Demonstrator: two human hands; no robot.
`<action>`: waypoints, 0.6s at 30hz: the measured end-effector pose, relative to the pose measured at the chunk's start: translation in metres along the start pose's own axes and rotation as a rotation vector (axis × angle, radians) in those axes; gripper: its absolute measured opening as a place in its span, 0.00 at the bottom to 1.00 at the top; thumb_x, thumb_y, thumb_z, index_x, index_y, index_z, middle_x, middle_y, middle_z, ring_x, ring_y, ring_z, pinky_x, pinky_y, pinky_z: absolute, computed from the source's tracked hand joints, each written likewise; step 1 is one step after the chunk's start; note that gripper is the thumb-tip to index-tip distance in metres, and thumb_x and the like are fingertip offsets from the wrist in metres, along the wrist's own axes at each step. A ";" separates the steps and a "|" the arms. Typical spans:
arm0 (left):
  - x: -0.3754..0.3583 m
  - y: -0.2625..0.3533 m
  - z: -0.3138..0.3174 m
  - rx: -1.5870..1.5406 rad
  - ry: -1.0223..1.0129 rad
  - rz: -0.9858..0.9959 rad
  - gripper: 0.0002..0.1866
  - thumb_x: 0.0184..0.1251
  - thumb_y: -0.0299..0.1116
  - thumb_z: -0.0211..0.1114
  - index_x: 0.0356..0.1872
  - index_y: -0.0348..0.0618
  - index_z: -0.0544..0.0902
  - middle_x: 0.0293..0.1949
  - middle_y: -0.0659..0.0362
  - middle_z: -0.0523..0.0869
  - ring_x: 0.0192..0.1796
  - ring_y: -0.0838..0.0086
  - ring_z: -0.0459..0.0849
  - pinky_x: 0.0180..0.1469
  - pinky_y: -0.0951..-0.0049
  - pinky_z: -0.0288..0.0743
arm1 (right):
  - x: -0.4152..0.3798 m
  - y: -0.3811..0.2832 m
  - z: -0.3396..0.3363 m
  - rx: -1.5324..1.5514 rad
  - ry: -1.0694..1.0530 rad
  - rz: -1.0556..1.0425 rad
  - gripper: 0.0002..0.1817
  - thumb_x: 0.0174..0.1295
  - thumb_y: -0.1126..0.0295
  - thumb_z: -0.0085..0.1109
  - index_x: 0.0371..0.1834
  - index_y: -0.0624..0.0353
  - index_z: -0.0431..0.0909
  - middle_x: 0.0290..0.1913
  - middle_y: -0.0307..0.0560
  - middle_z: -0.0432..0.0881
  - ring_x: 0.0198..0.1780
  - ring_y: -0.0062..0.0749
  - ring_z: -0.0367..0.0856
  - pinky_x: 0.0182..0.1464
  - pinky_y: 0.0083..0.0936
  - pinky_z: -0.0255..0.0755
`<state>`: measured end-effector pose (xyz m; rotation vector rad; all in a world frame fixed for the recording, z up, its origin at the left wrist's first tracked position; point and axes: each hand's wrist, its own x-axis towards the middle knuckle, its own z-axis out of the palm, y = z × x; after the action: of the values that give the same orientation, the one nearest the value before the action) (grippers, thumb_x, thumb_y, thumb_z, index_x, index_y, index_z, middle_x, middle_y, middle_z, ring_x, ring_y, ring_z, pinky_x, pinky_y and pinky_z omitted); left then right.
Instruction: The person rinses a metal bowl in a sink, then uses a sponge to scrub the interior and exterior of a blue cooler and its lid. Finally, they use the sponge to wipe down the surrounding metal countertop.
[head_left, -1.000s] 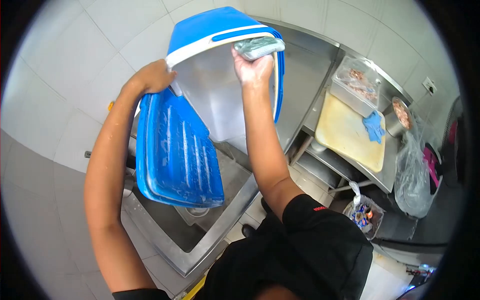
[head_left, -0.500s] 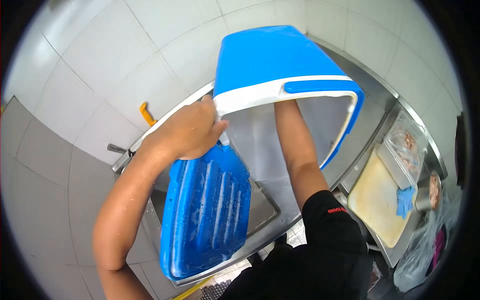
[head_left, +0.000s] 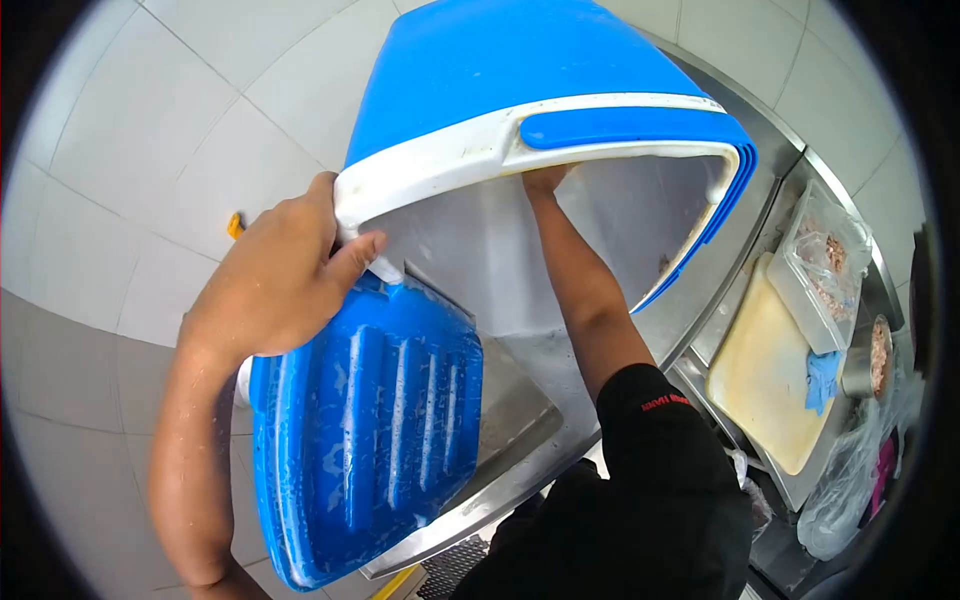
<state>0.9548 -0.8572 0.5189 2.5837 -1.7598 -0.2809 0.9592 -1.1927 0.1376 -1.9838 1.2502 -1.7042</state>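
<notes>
A blue cooler box with a white rim and inside is tipped on its side, its mouth facing me. Its ribbed blue lid hangs down at the left, wet and spotted with white suds. My left hand is closed around the corner of the white rim where the lid joins, thumb on the near side. Reaching through the mouth, my right hand is up near the inner upper wall. Its fingers are hidden behind the rim, so what they hold does not show.
The cooler is over a stainless steel sink against a tiled wall. At right are a cutting board, a clear plastic container with pinkish food, a blue cloth, a metal pot and a plastic bag.
The cooler and its lid have shifted left and look larger. My left hand has moved left and down with the rim. My right hand has come partly into sight inside.
</notes>
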 end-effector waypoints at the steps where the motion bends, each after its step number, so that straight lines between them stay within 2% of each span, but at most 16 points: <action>1: 0.000 -0.006 0.002 -0.019 0.011 0.035 0.24 0.67 0.39 0.59 0.56 0.30 0.70 0.34 0.41 0.82 0.37 0.56 0.82 0.42 0.61 0.72 | 0.005 -0.005 0.002 0.004 0.010 -0.002 0.24 0.62 0.69 0.51 0.61 0.62 0.65 0.65 0.56 0.62 0.65 0.50 0.57 0.66 0.45 0.51; 5: -0.002 -0.013 0.004 -0.009 0.049 0.064 0.24 0.67 0.39 0.59 0.55 0.29 0.70 0.35 0.40 0.82 0.37 0.55 0.82 0.43 0.61 0.73 | 0.065 -0.045 -0.003 0.007 0.004 -0.067 0.25 0.60 0.71 0.52 0.62 0.63 0.64 0.66 0.57 0.60 0.66 0.52 0.55 0.67 0.45 0.49; 8: -0.005 -0.013 0.003 -0.017 0.025 0.019 0.23 0.67 0.39 0.59 0.54 0.29 0.70 0.37 0.39 0.83 0.40 0.53 0.83 0.45 0.60 0.73 | 0.077 -0.062 0.002 -0.061 -0.019 -0.090 0.27 0.60 0.72 0.53 0.63 0.64 0.63 0.66 0.58 0.58 0.67 0.53 0.53 0.68 0.46 0.47; 9: -0.004 -0.015 0.004 -0.003 0.052 0.060 0.22 0.67 0.39 0.58 0.50 0.27 0.71 0.34 0.37 0.82 0.39 0.49 0.83 0.45 0.58 0.73 | 0.075 -0.062 0.006 -0.084 -0.020 -0.088 0.27 0.59 0.72 0.53 0.63 0.64 0.63 0.67 0.59 0.58 0.67 0.53 0.53 0.68 0.46 0.46; 10: -0.004 -0.015 0.002 0.013 0.075 0.100 0.21 0.67 0.39 0.56 0.45 0.24 0.71 0.32 0.35 0.82 0.38 0.46 0.83 0.46 0.56 0.74 | 0.071 -0.060 0.009 -0.104 -0.021 -0.082 0.27 0.59 0.72 0.54 0.64 0.65 0.63 0.67 0.59 0.57 0.67 0.53 0.52 0.68 0.46 0.45; 11: -0.005 -0.011 -0.001 -0.033 0.061 0.060 0.21 0.67 0.39 0.57 0.44 0.24 0.72 0.31 0.34 0.82 0.38 0.45 0.83 0.46 0.55 0.74 | 0.065 -0.055 0.012 -0.130 -0.021 -0.077 0.28 0.59 0.73 0.54 0.64 0.65 0.63 0.67 0.59 0.57 0.67 0.54 0.52 0.69 0.46 0.45; 15: -0.005 -0.012 0.006 -0.018 0.089 0.067 0.20 0.67 0.39 0.57 0.43 0.24 0.72 0.31 0.35 0.82 0.37 0.45 0.83 0.45 0.56 0.74 | 0.020 0.001 0.023 -0.284 -0.022 -0.056 0.30 0.58 0.74 0.55 0.65 0.66 0.62 0.68 0.61 0.55 0.68 0.55 0.49 0.70 0.46 0.42; 17: -0.004 -0.003 0.001 0.043 0.025 -0.077 0.22 0.67 0.40 0.59 0.51 0.29 0.72 0.35 0.39 0.83 0.40 0.52 0.84 0.45 0.60 0.74 | 0.001 0.019 0.024 -0.269 -0.015 0.050 0.30 0.57 0.72 0.55 0.65 0.66 0.62 0.68 0.61 0.56 0.69 0.55 0.49 0.70 0.46 0.41; 18: -0.004 0.001 -0.002 0.051 0.019 -0.077 0.22 0.67 0.40 0.59 0.51 0.29 0.72 0.35 0.39 0.83 0.40 0.52 0.84 0.45 0.60 0.74 | -0.004 0.022 0.025 -0.239 -0.008 0.126 0.30 0.57 0.71 0.56 0.65 0.65 0.63 0.68 0.61 0.57 0.69 0.55 0.50 0.70 0.45 0.41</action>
<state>0.9530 -0.8538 0.5213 2.6836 -1.6866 -0.2134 0.9720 -1.2113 0.1126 -1.9864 1.6052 -1.5491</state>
